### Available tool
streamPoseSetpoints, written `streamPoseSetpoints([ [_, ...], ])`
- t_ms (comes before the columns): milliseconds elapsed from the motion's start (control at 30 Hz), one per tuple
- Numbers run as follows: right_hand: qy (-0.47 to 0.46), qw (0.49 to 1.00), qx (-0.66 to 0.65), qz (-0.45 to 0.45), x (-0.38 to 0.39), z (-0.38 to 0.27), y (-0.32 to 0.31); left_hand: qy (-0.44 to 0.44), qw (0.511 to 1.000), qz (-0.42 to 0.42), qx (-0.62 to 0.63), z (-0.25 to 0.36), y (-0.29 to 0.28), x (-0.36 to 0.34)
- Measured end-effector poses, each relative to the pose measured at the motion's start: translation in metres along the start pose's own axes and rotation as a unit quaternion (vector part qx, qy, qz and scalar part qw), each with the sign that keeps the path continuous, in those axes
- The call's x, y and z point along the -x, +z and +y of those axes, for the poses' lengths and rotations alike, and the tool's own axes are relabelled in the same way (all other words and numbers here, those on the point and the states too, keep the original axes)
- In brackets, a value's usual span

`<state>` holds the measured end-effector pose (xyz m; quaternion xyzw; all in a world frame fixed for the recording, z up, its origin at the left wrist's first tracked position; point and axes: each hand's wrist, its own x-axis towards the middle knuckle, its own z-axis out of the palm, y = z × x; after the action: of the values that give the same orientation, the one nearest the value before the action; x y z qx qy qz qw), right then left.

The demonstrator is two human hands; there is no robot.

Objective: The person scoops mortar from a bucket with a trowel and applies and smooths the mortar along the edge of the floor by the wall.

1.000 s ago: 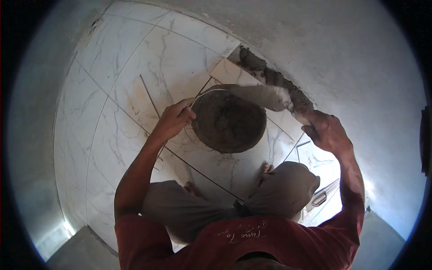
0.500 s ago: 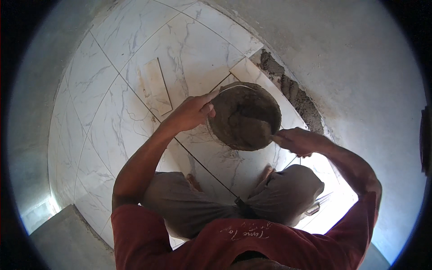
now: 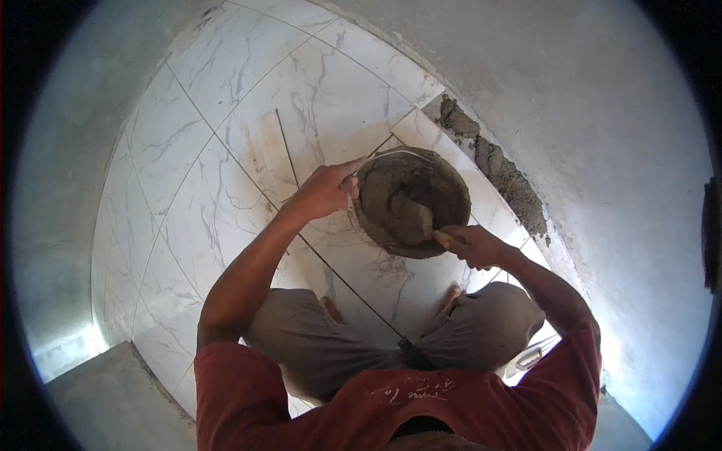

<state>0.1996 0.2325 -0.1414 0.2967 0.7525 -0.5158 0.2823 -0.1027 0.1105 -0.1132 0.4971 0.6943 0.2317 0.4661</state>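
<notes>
A round bucket [image 3: 454, 180] of wet grey mortar [image 3: 391, 188] stands on the tiled floor in front of me, its thin handle lying along the far rim. My left hand [image 3: 327, 192] grips the bucket's left rim, with the index finger stretched along the edge. In my right hand [image 3: 475, 246], at the bucket's near right side, is the handle of a trowel. The trowel's mortar-coated blade [image 3: 416, 218] lies down in the mix, its outline partly lost in the mortar.
White marbled tiles [image 3: 248, 83] cover the floor. A narrow tile strip [image 3: 271, 150] lies left of the bucket. Rough mortar [image 3: 504, 177] fills a gap along the right wall [image 3: 602, 128]. A metal tool with a handle [image 3: 529, 359] lies beside my right knee.
My right hand has moved left and slightly nearer, carrying the trowel further into the bucket. My left hand stays on the rim. The view has shifted a little.
</notes>
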Motion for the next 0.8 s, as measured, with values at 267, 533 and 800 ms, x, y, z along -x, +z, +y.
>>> streamPoseSetpoints([
  [267,0.018,0.998,-0.043,0.031,0.006,0.033,0.007,-0.006,1.0,0.015,-0.01,-0.008,-0.001,-0.006],
  [533,-0.056,0.993,-0.067,0.077,0.065,0.052,-0.01,-0.007,0.999,0.025,0.023,-0.011,-0.002,-0.008],
  [800,-0.04,0.935,-0.123,0.331,0.078,0.063,-0.051,-0.034,0.999,0.028,0.007,-0.013,0.001,-0.006],
])
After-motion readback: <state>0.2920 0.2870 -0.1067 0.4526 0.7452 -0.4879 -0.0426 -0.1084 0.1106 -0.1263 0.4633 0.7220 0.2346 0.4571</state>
